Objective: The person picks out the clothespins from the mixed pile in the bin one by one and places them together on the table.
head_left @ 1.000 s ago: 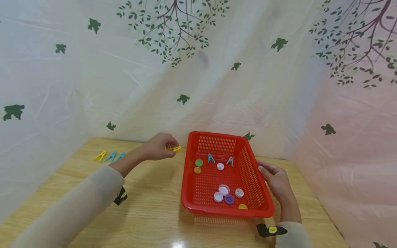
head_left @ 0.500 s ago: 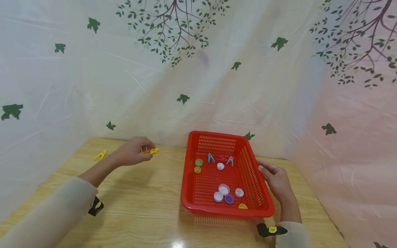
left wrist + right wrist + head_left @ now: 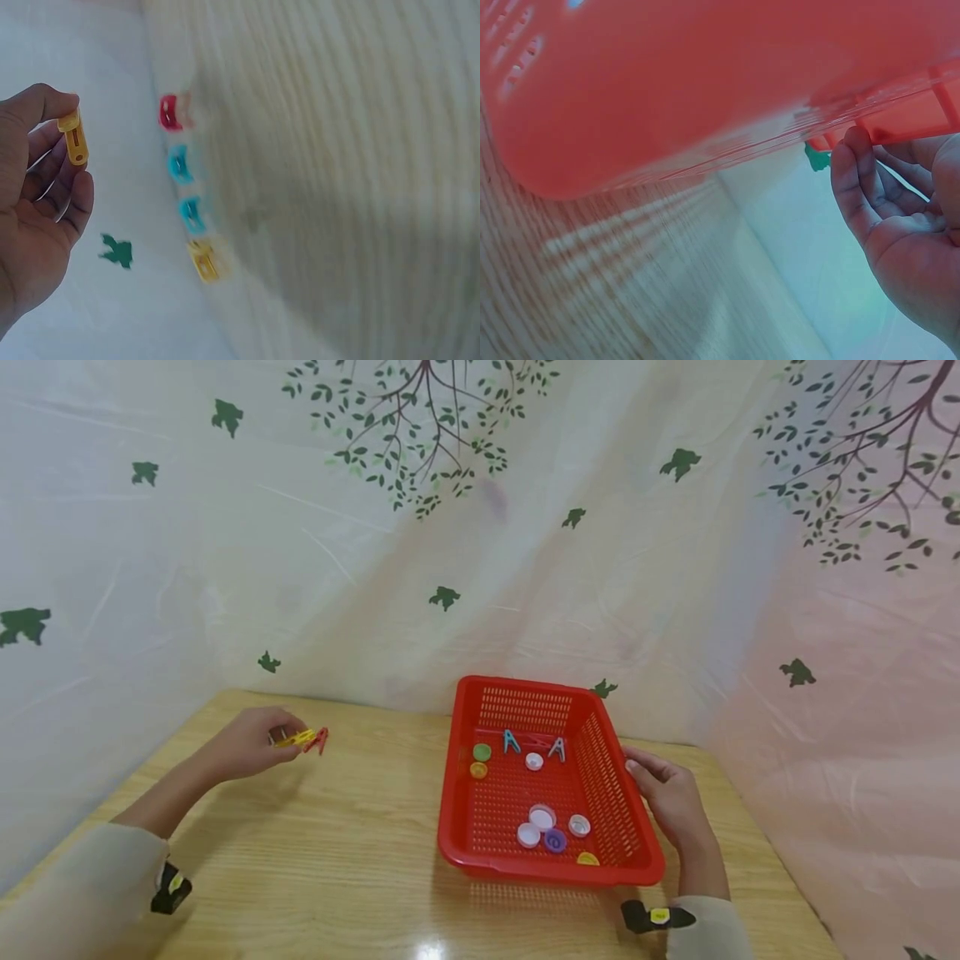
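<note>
My left hand [image 3: 251, 745] is over the left side of the table, pinching a yellow clothespin [image 3: 76, 142] between thumb and fingers. On the table beneath lie a red clothespin [image 3: 171, 112], two blue clothespins [image 3: 180, 165] and another yellow clothespin [image 3: 202, 261] in a row. In the head view the red one shows just past the held clothespin; the hand hides the others. My right hand [image 3: 671, 797] grips the right rim of a red plastic basket [image 3: 447, 785], fingers beneath the rim in the right wrist view.
Inside the basket are a blue clothespin [image 3: 511, 742], a grey clothespin [image 3: 557, 749], a green cap [image 3: 482, 752], a purple cap [image 3: 555, 841] and several white and yellow caps. A printed curtain [image 3: 360, 610] hangs behind the wooden table [image 3: 337, 860].
My left hand has moved left with the yellow clothespin, away from the basket. The red clothespin has come into view and the row on the left is now covered. My right hand stays put.
</note>
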Demonstrator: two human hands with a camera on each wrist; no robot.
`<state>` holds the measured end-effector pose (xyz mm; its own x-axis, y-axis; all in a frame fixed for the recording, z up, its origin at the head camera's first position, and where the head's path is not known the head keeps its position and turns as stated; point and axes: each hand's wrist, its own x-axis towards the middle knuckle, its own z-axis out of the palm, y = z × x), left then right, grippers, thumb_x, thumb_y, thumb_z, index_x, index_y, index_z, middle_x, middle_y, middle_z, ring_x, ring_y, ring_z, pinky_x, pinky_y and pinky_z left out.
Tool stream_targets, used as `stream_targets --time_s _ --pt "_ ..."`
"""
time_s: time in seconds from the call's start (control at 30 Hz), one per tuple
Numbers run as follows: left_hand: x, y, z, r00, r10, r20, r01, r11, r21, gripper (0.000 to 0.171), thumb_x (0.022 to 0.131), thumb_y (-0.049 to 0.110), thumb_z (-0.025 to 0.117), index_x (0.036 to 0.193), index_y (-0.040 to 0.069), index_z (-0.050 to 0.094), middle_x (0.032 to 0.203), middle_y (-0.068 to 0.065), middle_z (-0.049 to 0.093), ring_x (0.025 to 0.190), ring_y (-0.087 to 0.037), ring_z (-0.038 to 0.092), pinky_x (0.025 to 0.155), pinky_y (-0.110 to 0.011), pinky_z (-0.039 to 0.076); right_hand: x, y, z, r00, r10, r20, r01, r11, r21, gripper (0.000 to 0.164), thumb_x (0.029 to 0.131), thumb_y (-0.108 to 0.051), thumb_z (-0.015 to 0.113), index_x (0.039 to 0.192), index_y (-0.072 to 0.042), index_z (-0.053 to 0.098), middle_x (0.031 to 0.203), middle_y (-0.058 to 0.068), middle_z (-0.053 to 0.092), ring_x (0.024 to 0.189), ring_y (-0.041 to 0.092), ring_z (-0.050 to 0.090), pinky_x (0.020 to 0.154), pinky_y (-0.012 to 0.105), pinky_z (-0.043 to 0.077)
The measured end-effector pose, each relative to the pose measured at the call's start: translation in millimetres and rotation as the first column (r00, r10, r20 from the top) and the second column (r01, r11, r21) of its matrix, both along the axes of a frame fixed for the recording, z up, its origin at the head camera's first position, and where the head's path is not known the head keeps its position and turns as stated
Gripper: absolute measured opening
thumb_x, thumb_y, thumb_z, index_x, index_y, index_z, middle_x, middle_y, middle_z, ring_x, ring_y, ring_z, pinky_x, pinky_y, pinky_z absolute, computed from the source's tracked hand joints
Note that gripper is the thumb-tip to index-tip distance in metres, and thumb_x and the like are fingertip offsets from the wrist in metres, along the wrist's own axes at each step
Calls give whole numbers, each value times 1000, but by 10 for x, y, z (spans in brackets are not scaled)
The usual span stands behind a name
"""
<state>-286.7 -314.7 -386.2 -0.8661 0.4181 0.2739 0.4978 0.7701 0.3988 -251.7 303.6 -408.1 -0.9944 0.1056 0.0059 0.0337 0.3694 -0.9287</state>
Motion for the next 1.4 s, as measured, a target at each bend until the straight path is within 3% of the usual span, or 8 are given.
stream_targets --time_s 0.33,0.57,0.83,1.03,1.2,1.4 --pt "170 -484 -106 995 101 -24 -101 994 -33 26 87 12 79 107 -5 73 95 -7 73 79 -16 64 68 -35 54 17 6 9 1000 8 -11 -8 1000 -7 57 101 -47 60 149 -16 55 144 12 60 116 21 66 90 28 56" --pt "249 -701 -152 985 166 44 -162 982 -95 33 88 14 79 108 -11 72 92 -10 73 77 -19 65 65 -36 54 11 0 19 1000 11 -8 -11 1000 -19 57 100 -46 61 149 -17 55 144 11 60 116 19 66 91 29 57" --pt "304 -821 -247 959 244 142 -229 967 -115 32 87 17 80 102 -10 72 85 -9 72 75 -25 68 67 -45 57 -7 18 11 1000 18 -20 -18 1000 -16 55 102 -44 60 148 -15 56 142 12 61 113 17 67 89 29 57" --pt "301 -891 -325 941 301 155 -280 949 -145 28 85 15 79 96 -10 72 84 -14 71 78 -33 67 71 -51 56 -13 35 12 999 24 -23 -25 1000 -18 55 102 -44 60 148 -14 56 141 14 61 110 14 68 88 29 58" --pt "323 -924 -365 935 327 137 -306 940 -152 33 85 18 80 95 -12 71 84 -16 70 79 -36 66 71 -53 54 -19 32 15 1000 27 -17 -27 1000 -16 55 102 -44 60 148 -13 56 141 14 61 109 14 68 87 29 58" --pt "337 -913 -355 936 313 160 -294 947 -132 41 91 26 78 100 -13 70 90 -20 72 83 -38 68 74 -54 55 -24 18 11 1000 22 -13 -22 1000 -21 54 102 -42 61 148 -13 56 142 14 61 109 14 68 87 28 58"
